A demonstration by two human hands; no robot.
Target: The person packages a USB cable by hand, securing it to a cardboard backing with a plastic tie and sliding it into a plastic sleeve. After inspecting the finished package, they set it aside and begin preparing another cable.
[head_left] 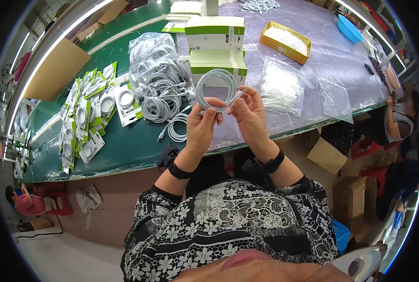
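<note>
Round coil of pale-grey plastic-sheathed cable (200, 90) was held upright above the green-and-purple bench (134, 145), left hand (202, 126) pinching its lower edge, right hand (250, 115) pinching near a slim connector end (242, 90); judged that a slackened grip could let loops spring apart.

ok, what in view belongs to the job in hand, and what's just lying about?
Job, probably:
held cable coil
cable pile
carded cables
packaging stack
bag of white strips

Likely just lying about:
blue basin
cardboard sheet
floor carton
</note>
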